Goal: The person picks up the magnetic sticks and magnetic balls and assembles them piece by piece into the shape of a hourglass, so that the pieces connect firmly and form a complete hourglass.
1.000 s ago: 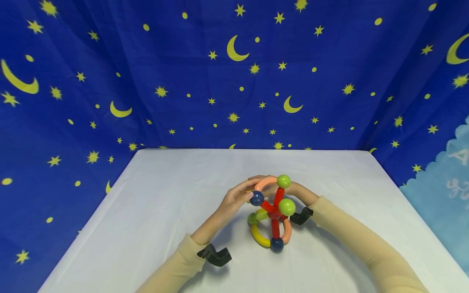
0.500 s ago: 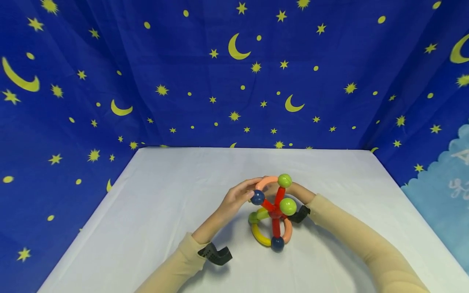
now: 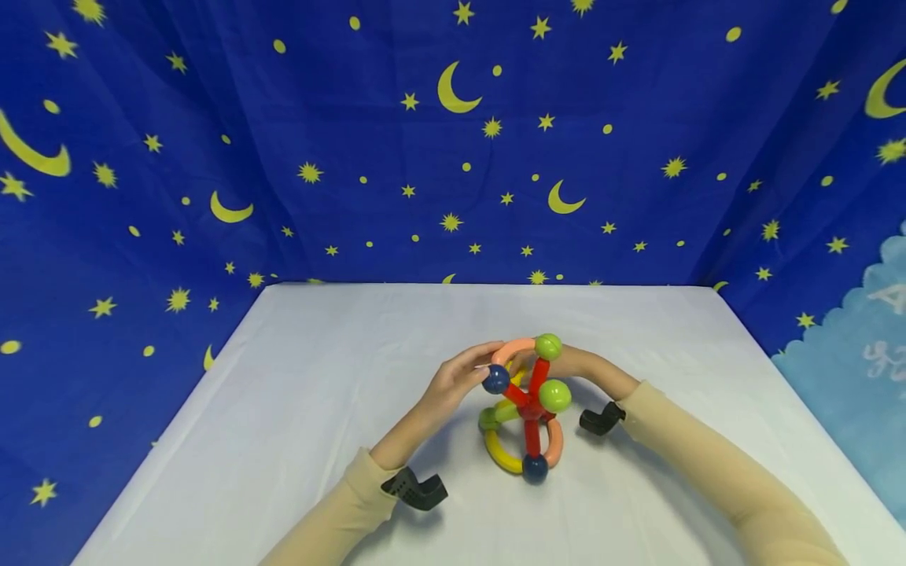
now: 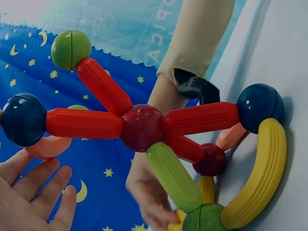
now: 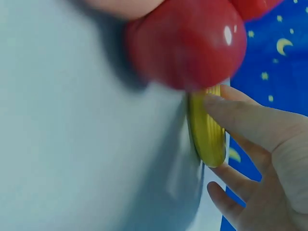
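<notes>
A magnetic stick-and-ball structure (image 3: 532,444) stands on the white table, with red, green, yellow and peach sticks joined by coloured balls. My left hand (image 3: 453,385) holds its upper left, thumb at the navy ball (image 3: 496,379) and fingers behind. In the left wrist view, the fingers (image 4: 60,192) reach beside the peach curved stick (image 4: 49,147). Behind the structure, my right hand (image 3: 566,362) is partly hidden. The right wrist view shows that right hand (image 5: 269,159) pinching a yellow curved stick (image 5: 208,130), whose upper end meets a red ball (image 5: 187,43) near the table.
The white tabletop (image 3: 318,377) spreads around the structure. A blue curtain (image 3: 396,157) with stars and moons hangs behind and at the sides, and a light blue cloth (image 3: 856,369) hangs at the right. Each wrist wears a black camera mount (image 3: 416,490).
My right forearm has shifted right and slightly outward. A yellow stick, earlier mostly hidden near the left fingers, now shows behind the structure by the right fingers. The left hand stays in place.
</notes>
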Available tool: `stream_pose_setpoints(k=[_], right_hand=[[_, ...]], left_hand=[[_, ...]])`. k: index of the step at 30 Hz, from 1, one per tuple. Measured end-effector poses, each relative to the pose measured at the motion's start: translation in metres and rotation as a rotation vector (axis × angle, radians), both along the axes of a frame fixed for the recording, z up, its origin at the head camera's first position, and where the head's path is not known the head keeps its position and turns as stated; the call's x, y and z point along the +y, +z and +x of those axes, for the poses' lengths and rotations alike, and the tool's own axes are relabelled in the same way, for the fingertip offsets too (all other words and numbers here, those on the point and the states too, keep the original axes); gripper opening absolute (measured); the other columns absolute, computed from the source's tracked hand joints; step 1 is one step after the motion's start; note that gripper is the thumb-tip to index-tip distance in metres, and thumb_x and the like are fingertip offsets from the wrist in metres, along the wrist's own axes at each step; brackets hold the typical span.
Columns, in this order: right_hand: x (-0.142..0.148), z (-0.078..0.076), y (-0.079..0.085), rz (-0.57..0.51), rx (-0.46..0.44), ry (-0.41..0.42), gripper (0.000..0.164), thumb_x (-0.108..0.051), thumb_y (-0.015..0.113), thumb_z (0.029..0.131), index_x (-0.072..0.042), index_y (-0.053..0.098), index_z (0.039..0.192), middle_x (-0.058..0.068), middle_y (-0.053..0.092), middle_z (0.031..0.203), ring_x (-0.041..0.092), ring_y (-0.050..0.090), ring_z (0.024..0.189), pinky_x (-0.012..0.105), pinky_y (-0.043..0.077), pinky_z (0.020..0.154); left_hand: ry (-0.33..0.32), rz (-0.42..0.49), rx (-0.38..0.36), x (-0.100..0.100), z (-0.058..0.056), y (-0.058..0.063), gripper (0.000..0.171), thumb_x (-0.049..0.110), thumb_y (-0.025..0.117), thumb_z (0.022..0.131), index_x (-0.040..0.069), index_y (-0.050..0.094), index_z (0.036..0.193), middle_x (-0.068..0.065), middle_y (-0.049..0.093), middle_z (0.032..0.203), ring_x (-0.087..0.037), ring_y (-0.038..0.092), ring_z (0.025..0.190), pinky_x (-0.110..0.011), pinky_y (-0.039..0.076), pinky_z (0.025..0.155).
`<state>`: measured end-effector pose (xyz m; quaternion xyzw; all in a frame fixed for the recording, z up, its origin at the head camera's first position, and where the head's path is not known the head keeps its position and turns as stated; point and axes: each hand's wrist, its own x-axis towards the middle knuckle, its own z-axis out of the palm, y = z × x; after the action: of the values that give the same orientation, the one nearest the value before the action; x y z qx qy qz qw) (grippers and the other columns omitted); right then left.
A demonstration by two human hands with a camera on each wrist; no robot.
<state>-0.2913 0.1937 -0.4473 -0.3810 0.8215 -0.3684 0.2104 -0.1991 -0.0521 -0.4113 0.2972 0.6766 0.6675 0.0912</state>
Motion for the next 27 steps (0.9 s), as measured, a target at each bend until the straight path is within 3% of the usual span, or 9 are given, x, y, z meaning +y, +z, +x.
stream_pose_setpoints(k=[3,9,13,17,20,23,27], right_hand=[[0.019,0.000,-0.005,-0.016,0.056,-0.041,0.028,-0.010,0.066,0.087,-0.006,0.065,0.115,0.010,0.070,0.110,0.023,0.061,0.105,0.046,0.047,0.095],[0.060,0.011,-0.009,0.001,0.145,-0.156,0.025,-0.002,0.073,0.074,-0.008,0.071,0.099,0.015,0.066,0.114,0.034,0.056,0.111,0.058,0.039,0.099],[0.079,0.023,-0.014,0.012,0.195,-0.190,0.023,-0.001,0.073,0.075,-0.011,0.072,0.095,0.023,0.058,0.128,0.047,0.047,0.124,0.066,0.033,0.102],[0.092,0.036,-0.021,0.006,0.283,-0.250,0.023,-0.003,0.074,0.077,-0.016,0.073,0.096,0.024,0.049,0.138,0.049,0.039,0.129,0.069,0.029,0.102],[0.098,0.046,-0.026,0.003,0.398,-0.306,0.022,-0.007,0.076,0.077,-0.019,0.074,0.095,0.022,0.050,0.132,0.044,0.041,0.122,0.064,0.033,0.098],[0.103,0.057,-0.026,-0.034,0.511,-0.331,0.022,-0.007,0.077,0.075,-0.016,0.074,0.095,0.017,0.055,0.118,0.032,0.047,0.109,0.044,0.040,0.090],[0.102,0.070,-0.013,-0.151,0.543,-0.311,0.025,0.002,0.074,0.077,-0.007,0.072,0.100,0.011,0.060,0.104,0.014,0.051,0.085,0.023,0.044,0.070]], left_hand=[[0.003,0.005,0.004,0.001,0.000,0.000,0.046,0.013,0.043,0.096,-0.005,0.042,0.138,-0.024,0.045,0.142,-0.037,0.043,0.131,-0.048,0.039,0.107],[0.011,-0.013,0.000,0.002,0.001,0.001,0.046,0.014,0.042,0.097,-0.004,0.042,0.139,-0.023,0.045,0.143,-0.037,0.044,0.131,-0.045,0.039,0.107],[0.023,-0.020,-0.011,0.002,0.001,0.001,0.045,0.014,0.043,0.097,-0.002,0.042,0.139,-0.022,0.046,0.143,-0.035,0.044,0.130,-0.045,0.039,0.107],[0.017,-0.017,-0.009,0.002,0.000,0.000,0.046,0.015,0.042,0.098,-0.003,0.041,0.140,-0.022,0.044,0.144,-0.036,0.044,0.131,-0.047,0.038,0.108],[0.015,-0.010,-0.002,0.003,0.000,0.000,0.046,0.015,0.042,0.097,-0.004,0.042,0.139,-0.022,0.045,0.144,-0.037,0.043,0.132,-0.048,0.038,0.108],[0.016,0.002,0.009,0.002,-0.001,-0.002,0.046,0.013,0.042,0.096,-0.005,0.042,0.138,-0.024,0.045,0.142,-0.038,0.042,0.132,-0.050,0.038,0.107],[0.021,-0.008,0.001,0.003,-0.001,-0.002,0.047,0.014,0.042,0.096,-0.004,0.043,0.139,-0.023,0.045,0.143,-0.038,0.041,0.133,-0.052,0.037,0.107]])
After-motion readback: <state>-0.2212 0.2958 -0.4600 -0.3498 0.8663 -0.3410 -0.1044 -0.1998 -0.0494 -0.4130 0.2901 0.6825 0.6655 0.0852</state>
